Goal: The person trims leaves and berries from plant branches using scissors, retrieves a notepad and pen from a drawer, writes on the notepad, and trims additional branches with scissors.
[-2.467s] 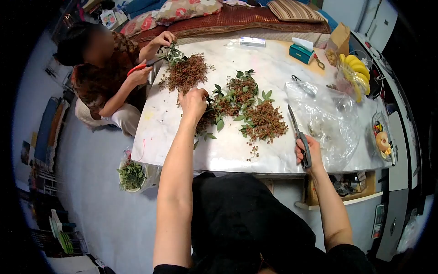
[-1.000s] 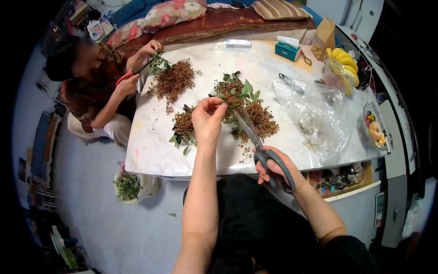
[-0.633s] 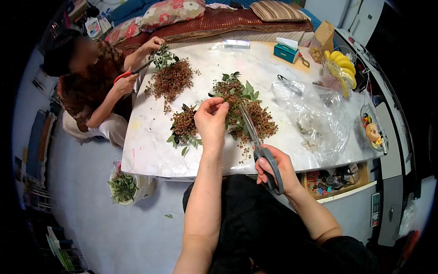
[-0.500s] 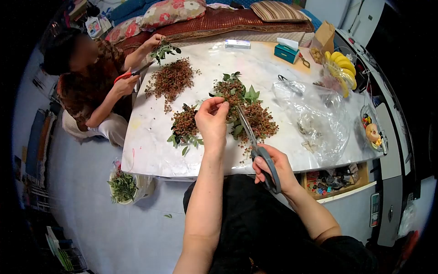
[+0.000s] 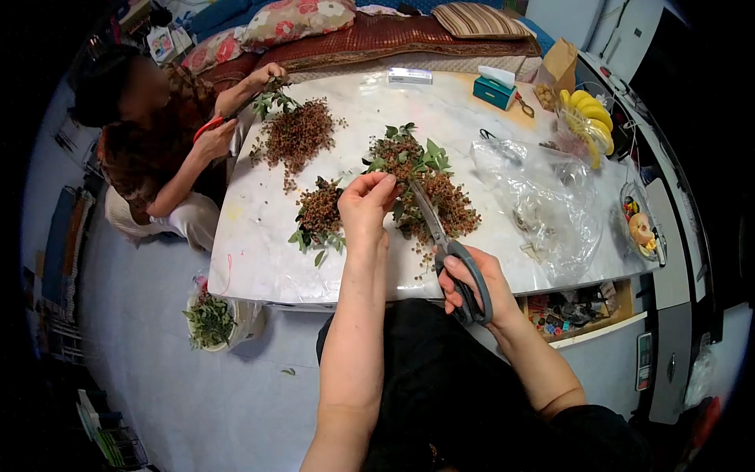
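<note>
In my right hand (image 5: 481,287) is a pair of scissors with dark grey handles (image 5: 470,271). Their long blades point up and left, with the tips at a leafy sprig with brown seed clusters (image 5: 399,151). My left hand (image 5: 366,204) is closed in a pinch at the near end of this sprig; the stem between the fingers is mostly hidden. Just right of the blades lies a heap of reddish-brown seed clusters (image 5: 452,206). A smaller bunch with green leaves (image 5: 321,212) rests left of my left hand.
Across the table's left corner a person (image 5: 157,149) holds red-handled scissors (image 5: 208,128) and a leafy sprig (image 5: 271,98) above another seed heap (image 5: 295,141). A clear plastic bag (image 5: 543,204) lies right. Below stand a bucket of leaves (image 5: 212,322) and an open drawer (image 5: 582,311).
My scissors have shifted slightly, their handles now wider apart. My left hand has barely moved. The other person's sprig and scissors have moved a little left and closer together.
</note>
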The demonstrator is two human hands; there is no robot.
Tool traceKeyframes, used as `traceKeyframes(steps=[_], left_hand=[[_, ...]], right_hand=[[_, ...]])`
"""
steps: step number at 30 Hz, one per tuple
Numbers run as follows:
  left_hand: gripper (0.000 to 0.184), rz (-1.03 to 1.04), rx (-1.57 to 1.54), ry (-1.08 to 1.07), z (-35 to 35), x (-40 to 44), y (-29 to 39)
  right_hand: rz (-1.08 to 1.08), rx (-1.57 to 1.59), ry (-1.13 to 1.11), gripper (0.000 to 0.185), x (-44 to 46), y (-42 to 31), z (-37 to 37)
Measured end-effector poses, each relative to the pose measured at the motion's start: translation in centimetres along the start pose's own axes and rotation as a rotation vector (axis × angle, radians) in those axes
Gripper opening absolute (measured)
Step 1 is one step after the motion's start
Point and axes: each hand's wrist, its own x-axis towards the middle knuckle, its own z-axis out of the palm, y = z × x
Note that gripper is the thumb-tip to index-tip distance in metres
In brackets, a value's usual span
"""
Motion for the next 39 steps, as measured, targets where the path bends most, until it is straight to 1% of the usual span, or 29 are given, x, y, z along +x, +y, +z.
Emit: traceKeyframes(steps=[1,4,8,10,11,13,16,20,22,23,25,26,28,31,34,38,39], left_hand=[[0.012,-0.048,0.007,-0.004,-0.1,0.0,0.1],[0.012,-0.072,-0.009,-0.001,-0.2,0.3,-0.3],[0.013,-0.058,-0.007,-0.025,-0.2,0.3,-0.4],[0.009,-0.006,-0.005,0.003,0.1,0.2,-0.4],[0.009,-0.007,-0.005,0.002,0.2,0.1,-0.5],[0.010,0.072,0.052,0.036,0.4,0.1,-0.5],[0.010,0.126,0.104,0.055,0.8,-0.3,-0.5],[0.010,0.157,0.136,0.029,0.5,-0.1,-0.9],[0.011,0.164,0.110,0.042,0.6,-0.1,-0.9],[0.011,0.164,0.111,0.040,0.7,-0.2,-0.9],[0.012,0.226,0.210,0.046,0.9,-0.5,-0.7],[0.012,0.225,0.210,0.044,0.9,-0.6,-0.6],[0.012,0.251,0.264,0.027,1.0,-0.8,-0.4],[0.012,0.220,0.270,0.011,1.0,-1.0,-0.3],[0.012,0.217,0.256,0.003,0.9,-0.9,-0.5],[0.011,0.198,0.249,0.009,0.4,-0.3,-1.1],[0.011,0.187,0.240,0.017,0.3,-0.1,-1.3]], right_hand=[[0.004,0.021,0.002,0.028,-0.1,-0.1,0.0],[0.003,0.022,-0.001,0.028,-0.2,-0.3,-0.1],[-0.010,-0.038,0.000,0.029,-0.1,0.1,-0.5],[-0.008,-0.140,0.040,0.036,0.1,0.6,-1.0],[-0.008,-0.139,0.041,0.036,0.2,0.8,-1.1],[-0.022,-0.177,0.048,0.045,0.4,1.0,-1.3],[-0.018,-0.203,0.058,0.044,0.5,0.8,-1.3],[-0.020,-0.206,0.074,0.044,0.7,0.9,-1.3],[-0.046,-0.319,0.131,0.039,0.5,0.6,-0.7],[-0.046,-0.318,0.133,0.039,0.7,0.9,-0.9],[-0.184,-0.478,0.139,0.042,1.2,2.0,-1.8],[-0.185,-0.478,0.141,0.042,1.4,2.3,-2.1],[-0.211,-0.584,0.151,0.042,1.5,2.5,-2.6],[-0.149,-0.521,0.152,0.043,1.2,1.9,-1.8],[-0.139,-0.432,0.155,0.045,1.0,1.5,-1.2],[-0.082,-0.418,0.157,0.046,0.7,0.9,-0.9],[-0.085,-0.353,0.146,0.041,0.7,1.1,-1.1]])
